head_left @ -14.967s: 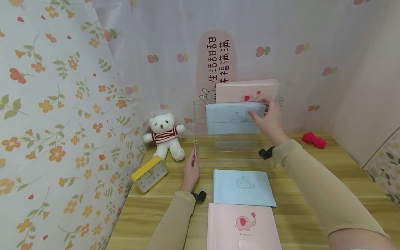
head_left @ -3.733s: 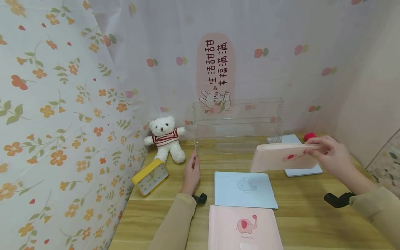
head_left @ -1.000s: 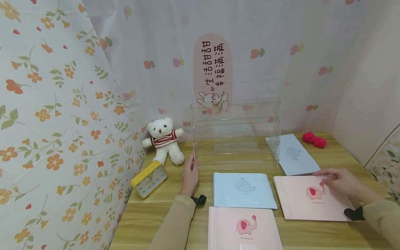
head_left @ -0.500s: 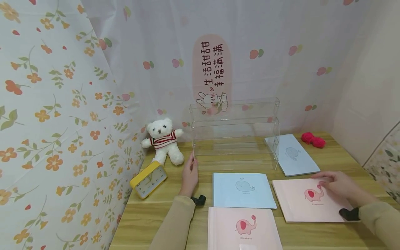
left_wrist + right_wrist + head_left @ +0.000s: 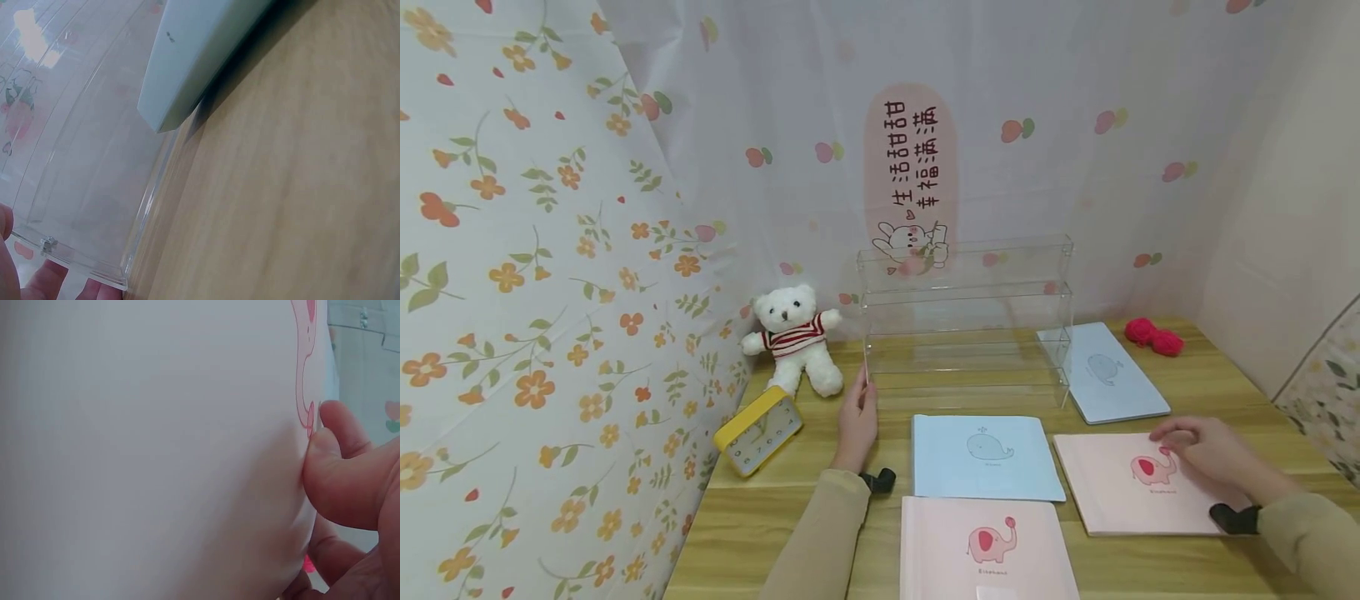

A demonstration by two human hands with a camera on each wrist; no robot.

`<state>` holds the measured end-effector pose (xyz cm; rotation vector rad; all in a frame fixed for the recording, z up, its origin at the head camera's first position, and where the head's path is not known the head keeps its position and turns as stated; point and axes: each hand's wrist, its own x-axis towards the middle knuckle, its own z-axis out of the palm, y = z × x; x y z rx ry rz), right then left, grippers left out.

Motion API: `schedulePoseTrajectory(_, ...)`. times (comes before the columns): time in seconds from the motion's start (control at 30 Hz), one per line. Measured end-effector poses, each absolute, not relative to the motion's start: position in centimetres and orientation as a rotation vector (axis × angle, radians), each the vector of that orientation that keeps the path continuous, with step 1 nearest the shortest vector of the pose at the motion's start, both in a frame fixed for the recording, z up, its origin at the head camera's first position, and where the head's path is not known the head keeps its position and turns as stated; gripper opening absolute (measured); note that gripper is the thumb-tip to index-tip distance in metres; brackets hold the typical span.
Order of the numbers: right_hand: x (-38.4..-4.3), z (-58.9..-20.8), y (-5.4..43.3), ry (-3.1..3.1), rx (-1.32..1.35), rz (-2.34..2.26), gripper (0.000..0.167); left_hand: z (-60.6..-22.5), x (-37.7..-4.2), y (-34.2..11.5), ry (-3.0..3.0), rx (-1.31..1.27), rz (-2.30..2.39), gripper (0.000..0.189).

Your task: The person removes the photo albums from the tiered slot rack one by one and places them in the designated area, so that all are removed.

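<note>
My left hand (image 5: 856, 423) grips the left side panel of a clear acrylic display rack (image 5: 962, 312); in the left wrist view, fingers (image 5: 47, 278) curl round its edge. My right hand (image 5: 1213, 454) pinches the back edge of a pink elephant notebook (image 5: 1112, 492) lying on the table at right. In the right wrist view, the thumb (image 5: 331, 469) lies on its cover, with other fingers beyond the edge. Between the hands lie a blue whale notebook (image 5: 947, 458) and, nearer me, another pink elephant notebook (image 5: 943, 546). A second blue whale notebook (image 5: 1112, 400) lies askew by the rack's right end.
A white teddy bear (image 5: 797, 329) in a striped top sits left of the rack. In front of it stands a yellow alarm clock (image 5: 760, 429). A bright red bundle (image 5: 1153, 336) lies at the back right. Patterned curtains (image 5: 760, 100) close off the back and left.
A blue and a pink notebook, in the rack earlier, now lie on the table at right. Over the last second the pink one shifted slightly toward me. My left hand stayed on the rack.
</note>
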<state>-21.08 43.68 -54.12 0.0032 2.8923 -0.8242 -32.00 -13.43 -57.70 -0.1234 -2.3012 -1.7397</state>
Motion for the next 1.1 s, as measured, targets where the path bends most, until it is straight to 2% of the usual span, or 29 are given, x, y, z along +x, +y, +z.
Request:
schedulePoseTrajectory(0.1,-21.1,-54.1,43.4,2.906,0.011,-0.785,0.021,-57.8,-32.0,-13.5,-2.307,-0.115,-1.753,0.052)
schedulePoseTrajectory(0.7,-21.5,-52.9,41.8,2.932,-0.015,-0.656,0.019,-57.4,-32.1,-14.1,-2.278,-0.069,-1.833,0.053)
schedulePoseTrajectory(0.87,-21.5,-52.8,41.5,2.924,-0.046,-0.595,0.029,-56.2,-31.2,-14.3,-2.304,-0.118,-1.785,0.059)
schedulePoseTrajectory(1.1,-20.7,-51.4,39.4,3.036,-0.170,-0.572,0.048,-53.8,-28.5,-15.0,-2.473,-0.353,-1.460,0.065)
